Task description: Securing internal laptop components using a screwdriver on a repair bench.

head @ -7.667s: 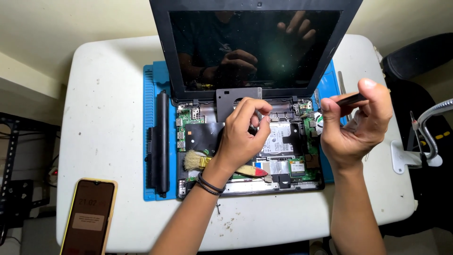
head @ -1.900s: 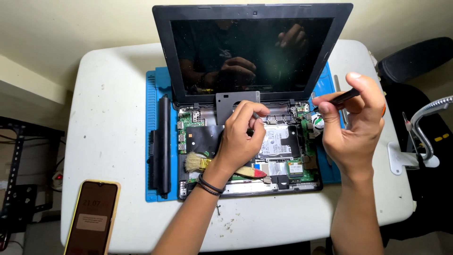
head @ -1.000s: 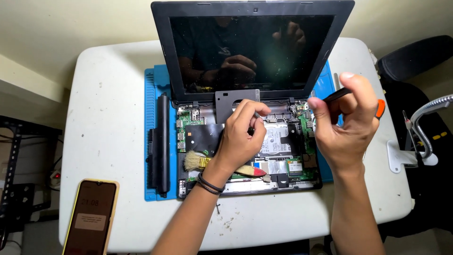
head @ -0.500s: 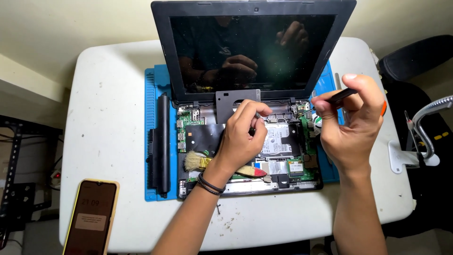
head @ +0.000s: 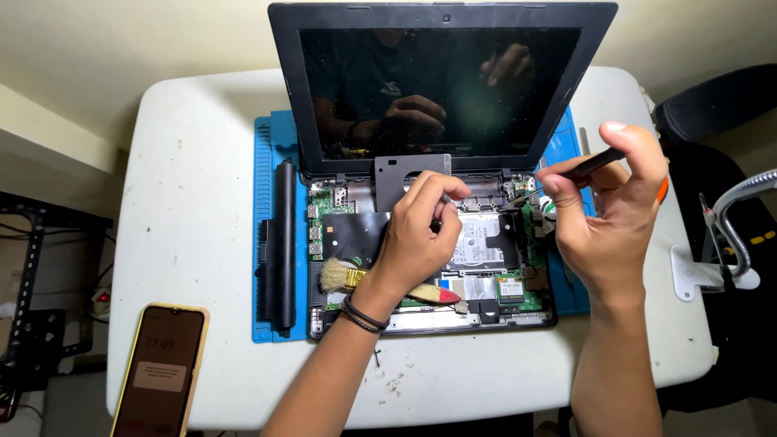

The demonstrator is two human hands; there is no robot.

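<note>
Head view: opened laptop under two working hands

Head camera looks straight down on a white table (head: 186, 202) with a blue mat (head: 267, 146) at its middle. On the mat lies a laptop (head: 437, 243) with its keyboard cover off: green board, black film sheet, a silver drive (head: 477, 247) and a grey bracket (head: 396, 178) standing near the hinge. Its dark screen (head: 441, 81) stands raised at 12 o'clock and mirrors the hands.

Left hand (head: 417, 239) rests over the middle of the bare chassis, fingers curled together with thumb and forefinger pinched at the drive's upper edge; what sits between the tips is too small to tell. A black band circles that wrist. Right hand (head: 607, 214), at 3 o'clock from the laptop, pinches a thin black tool (head: 587, 164) between thumb and forefinger, its point aimed at the hinge corner at the chassis's 1 o'clock. An orange handle shows behind the palm.

A brush (head: 340, 275) lies across the chassis under the left wrist. A long black battery (head: 283, 243) lies on the mat at 9 o'clock. A phone (head: 162, 368) overhangs the table edge at 7 o'clock. A lamp arm (head: 728, 218) and its base sit at the table's 3 o'clock edge, close to the right hand. Bare tabletop is widest at 9 o'clock and along the near edge at 6 o'clock.
</note>
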